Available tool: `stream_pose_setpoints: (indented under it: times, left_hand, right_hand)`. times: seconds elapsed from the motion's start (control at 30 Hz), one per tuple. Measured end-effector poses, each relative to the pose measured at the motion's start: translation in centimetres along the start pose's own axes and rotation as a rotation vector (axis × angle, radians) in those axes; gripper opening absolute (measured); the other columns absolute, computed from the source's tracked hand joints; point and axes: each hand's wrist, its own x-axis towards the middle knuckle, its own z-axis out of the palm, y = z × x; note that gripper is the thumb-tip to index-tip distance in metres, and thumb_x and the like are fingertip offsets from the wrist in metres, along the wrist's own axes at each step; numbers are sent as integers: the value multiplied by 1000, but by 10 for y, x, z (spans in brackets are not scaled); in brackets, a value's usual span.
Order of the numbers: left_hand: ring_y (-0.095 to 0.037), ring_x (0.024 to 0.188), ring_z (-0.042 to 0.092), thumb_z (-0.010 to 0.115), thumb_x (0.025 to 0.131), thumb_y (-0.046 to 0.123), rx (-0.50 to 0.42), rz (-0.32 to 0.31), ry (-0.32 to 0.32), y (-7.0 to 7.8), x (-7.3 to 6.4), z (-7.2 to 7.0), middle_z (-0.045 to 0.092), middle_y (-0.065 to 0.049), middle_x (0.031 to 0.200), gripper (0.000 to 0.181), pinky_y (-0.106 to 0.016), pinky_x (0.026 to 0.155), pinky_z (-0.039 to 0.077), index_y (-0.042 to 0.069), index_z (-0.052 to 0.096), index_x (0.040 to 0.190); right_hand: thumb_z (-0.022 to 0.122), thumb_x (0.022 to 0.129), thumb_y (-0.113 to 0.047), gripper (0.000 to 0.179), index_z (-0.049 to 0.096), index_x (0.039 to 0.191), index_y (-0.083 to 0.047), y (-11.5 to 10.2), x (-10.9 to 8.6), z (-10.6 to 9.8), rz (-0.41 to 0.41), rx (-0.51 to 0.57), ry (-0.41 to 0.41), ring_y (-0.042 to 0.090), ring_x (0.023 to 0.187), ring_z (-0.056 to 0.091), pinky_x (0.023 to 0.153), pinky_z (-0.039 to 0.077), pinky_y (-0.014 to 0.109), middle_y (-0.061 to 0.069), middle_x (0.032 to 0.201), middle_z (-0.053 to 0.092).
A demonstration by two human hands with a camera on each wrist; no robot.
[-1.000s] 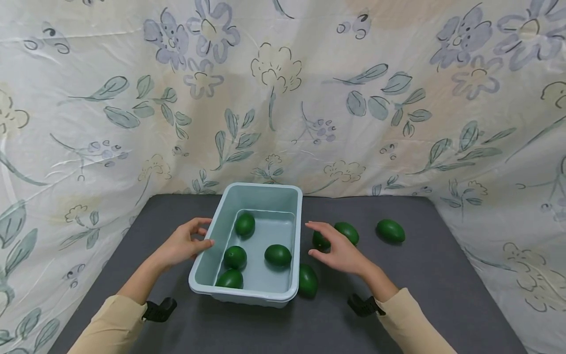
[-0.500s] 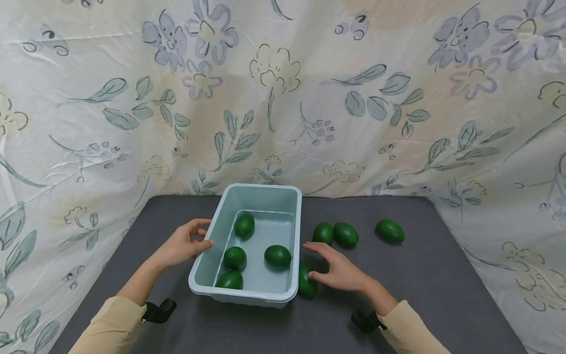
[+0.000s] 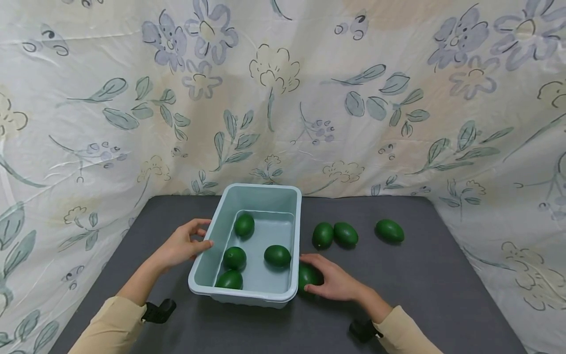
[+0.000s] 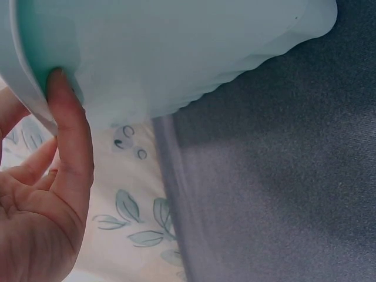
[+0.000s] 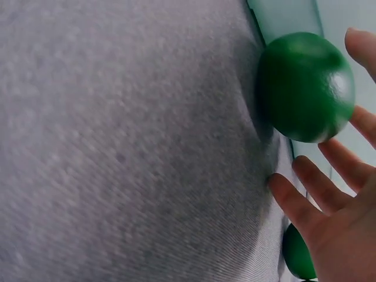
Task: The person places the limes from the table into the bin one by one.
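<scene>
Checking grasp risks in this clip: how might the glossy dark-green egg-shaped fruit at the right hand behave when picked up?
The dark-green egg-shaped fruit would probably roll if nudged, given its rounded sides. Its shiny skin may slip in the right hand. The pale-blue plastic bin beside it might block rolling leftward.

the location is a screened-off tabletop recording station. a floral-printed fabric curtain (image 3: 274,98) encloses the dark grey, cloth-textured counter (image 3: 424,280) at the rear and along both sides. black camera units (image 3: 160,311) are worn at the wrists. the type of room beyond the curtain cannot be determined.
</scene>
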Motion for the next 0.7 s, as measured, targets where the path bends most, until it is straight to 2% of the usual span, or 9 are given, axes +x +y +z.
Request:
stream_pose_setpoints:
  times: [0.37, 0.7]
  left_hand:
    - [-21, 82, 63, 65, 87, 18, -10, 0, -6, 0, 0, 0, 50, -20, 111, 66, -37, 62, 53, 3, 29, 140]
    - [-21, 82, 63, 64, 87, 17, -12, 5, -8, 0, 0, 0, 50, -20, 111, 66, -37, 61, 53, 3, 28, 140]
  right_hand:
    - [72, 80, -26, 60, 44, 133, -22, -1, 1, 7, -23, 32, -27, 10, 108, 50, 86, 45, 29, -5, 129, 46]
    - [73, 79, -27, 58, 47, 131, -20, 1, 1, 9, -6, 37, -23, 9, 107, 51, 86, 45, 28, -5, 126, 48]
